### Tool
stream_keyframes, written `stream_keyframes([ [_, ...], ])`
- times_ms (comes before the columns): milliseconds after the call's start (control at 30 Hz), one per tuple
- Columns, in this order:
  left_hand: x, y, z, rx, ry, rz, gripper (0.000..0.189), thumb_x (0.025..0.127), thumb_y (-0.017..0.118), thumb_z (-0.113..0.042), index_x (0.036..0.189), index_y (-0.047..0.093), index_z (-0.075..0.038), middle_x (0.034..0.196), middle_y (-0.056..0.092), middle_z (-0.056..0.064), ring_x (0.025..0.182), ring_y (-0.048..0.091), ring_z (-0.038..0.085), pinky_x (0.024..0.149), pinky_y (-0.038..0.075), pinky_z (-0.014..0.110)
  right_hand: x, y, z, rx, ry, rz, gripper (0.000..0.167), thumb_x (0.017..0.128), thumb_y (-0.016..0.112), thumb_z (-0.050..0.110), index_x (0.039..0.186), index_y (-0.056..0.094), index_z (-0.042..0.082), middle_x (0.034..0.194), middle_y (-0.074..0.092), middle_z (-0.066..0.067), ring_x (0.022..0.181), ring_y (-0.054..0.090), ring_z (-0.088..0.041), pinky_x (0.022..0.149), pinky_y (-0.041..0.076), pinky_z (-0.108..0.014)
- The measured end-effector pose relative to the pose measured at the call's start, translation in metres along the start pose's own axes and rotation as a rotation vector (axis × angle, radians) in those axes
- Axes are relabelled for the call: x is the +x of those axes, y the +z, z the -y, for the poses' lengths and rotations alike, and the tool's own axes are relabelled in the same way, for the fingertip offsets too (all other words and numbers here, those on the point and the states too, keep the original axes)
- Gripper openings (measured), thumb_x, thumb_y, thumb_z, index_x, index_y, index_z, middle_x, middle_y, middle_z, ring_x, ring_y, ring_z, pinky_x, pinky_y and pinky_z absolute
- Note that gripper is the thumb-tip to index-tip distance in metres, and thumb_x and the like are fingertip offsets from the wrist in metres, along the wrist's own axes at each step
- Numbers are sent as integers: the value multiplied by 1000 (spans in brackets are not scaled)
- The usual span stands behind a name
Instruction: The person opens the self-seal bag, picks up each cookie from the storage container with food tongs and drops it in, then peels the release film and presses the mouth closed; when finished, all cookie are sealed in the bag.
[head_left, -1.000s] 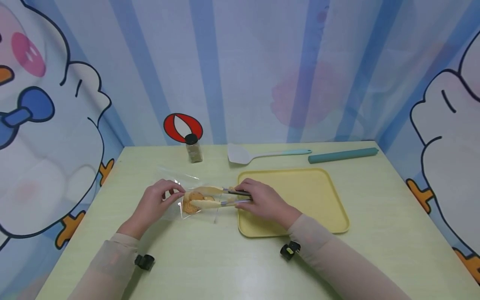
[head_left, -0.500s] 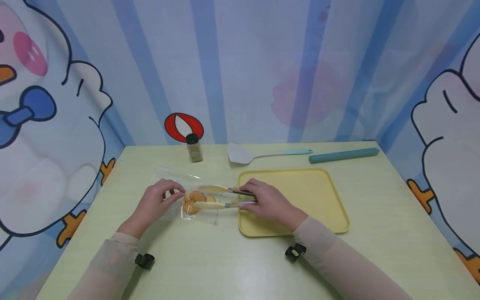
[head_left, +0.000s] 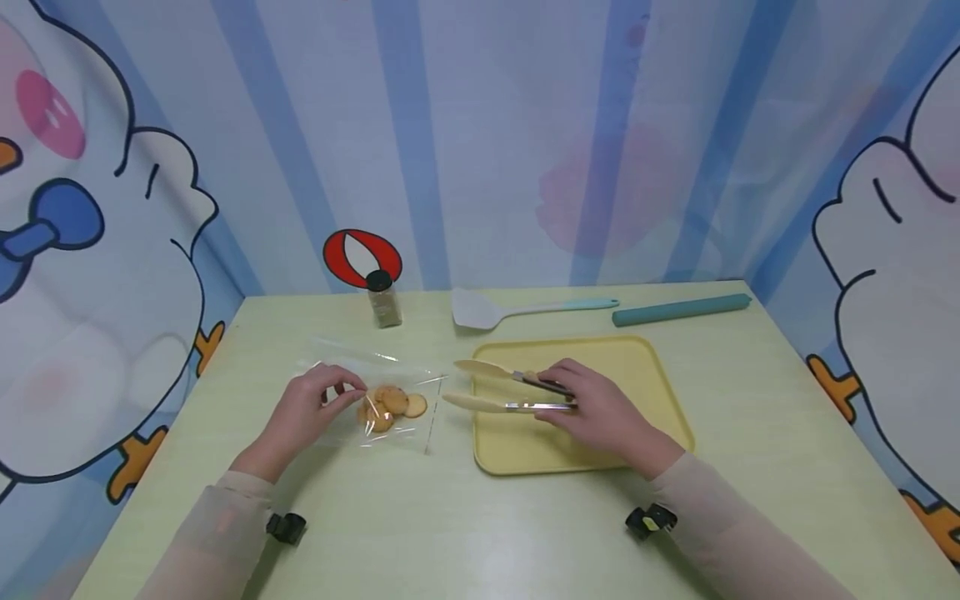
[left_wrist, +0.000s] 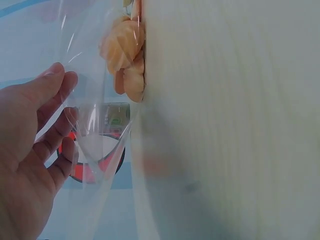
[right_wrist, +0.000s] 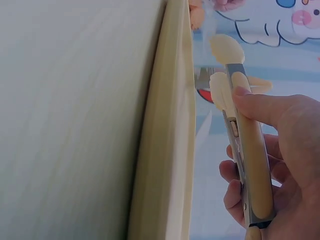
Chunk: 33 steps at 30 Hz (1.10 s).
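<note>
My left hand point(head_left: 303, 408) pinches the upper film of a clear plastic bag point(head_left: 416, 435) lying on the table's left half, lifting it a little. Inside are several cookies point(head_left: 392, 400), round and golden brown; the left wrist view shows a swirled cookie point(left_wrist: 125, 42) through the film. With the right hand point(head_left: 588, 407) I grip a pair of tongs point(head_left: 480, 404) that have cream tips and metal arms. Their tips stand apart, point left toward the bag's mouth, and have nothing between them. Under the right hand is a yellow tray point(head_left: 540, 454).
Along the back of the table point(head_left: 360, 525) stand a spice jar point(head_left: 386, 305) with a black lid, a white spatula point(head_left: 480, 310) with a mint handle, and a teal rod point(head_left: 682, 309). A blue cartoon-printed curtain point(head_left: 495, 150) encloses the back and sides.
The tongs have come out from over the cookies and moved right with my right hand, over the tray. The left hand keeps its pinch on the bag.
</note>
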<state>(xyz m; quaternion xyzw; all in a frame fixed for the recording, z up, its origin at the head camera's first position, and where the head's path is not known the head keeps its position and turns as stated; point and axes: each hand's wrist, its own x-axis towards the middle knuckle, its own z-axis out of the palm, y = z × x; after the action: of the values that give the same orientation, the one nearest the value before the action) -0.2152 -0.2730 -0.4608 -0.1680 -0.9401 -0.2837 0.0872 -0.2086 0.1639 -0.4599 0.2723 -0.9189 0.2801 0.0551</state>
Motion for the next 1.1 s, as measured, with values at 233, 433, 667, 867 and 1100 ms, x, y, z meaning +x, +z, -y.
stream_keyframes([
  [233, 2, -3, 1, 15, 0, -1, 12, 94, 77, -18, 106, 76, -20, 104, 74, -1, 84, 55, 16, 70, 48, 27, -26, -29, -34, -9, 77, -83, 49, 91, 80, 35, 133, 66, 13, 121, 66, -1, 102, 66, -22, 84, 53, -43],
  [433, 0, -1, 3, 3, 18, -5, 12, 93, 78, -17, 104, 76, -20, 101, 73, -1, 85, 55, 15, 69, 48, 26, -57, -50, -62, -43, 148, -155, 49, 92, 80, 34, 133, 67, 11, 121, 67, -6, 100, 66, -26, 81, 52, -47],
  [667, -1, 1, 6, 1, 29, 2, 11, 94, 77, -17, 105, 77, -18, 101, 73, -1, 83, 54, 14, 68, 48, 25, -91, -71, -90, -109, 243, -210, 51, 92, 80, 35, 133, 65, 8, 123, 65, -10, 97, 67, -26, 74, 54, -38],
  [867, -1, 2, 4, 1, 21, 10, 11, 95, 76, -18, 105, 77, -19, 101, 73, -2, 82, 53, 13, 68, 48, 25, -117, -87, -113, -137, 295, -266, 54, 89, 83, 34, 132, 66, 5, 120, 65, -13, 94, 65, -28, 67, 49, -31],
  [1100, 0, 0, 3, 7, 20, 24, 10, 95, 76, -18, 106, 76, -19, 101, 73, -1, 81, 53, 13, 68, 47, 25, -144, -96, -137, -186, 380, -289, 58, 89, 82, 38, 131, 64, 3, 122, 64, -20, 99, 63, -38, 71, 46, -42],
])
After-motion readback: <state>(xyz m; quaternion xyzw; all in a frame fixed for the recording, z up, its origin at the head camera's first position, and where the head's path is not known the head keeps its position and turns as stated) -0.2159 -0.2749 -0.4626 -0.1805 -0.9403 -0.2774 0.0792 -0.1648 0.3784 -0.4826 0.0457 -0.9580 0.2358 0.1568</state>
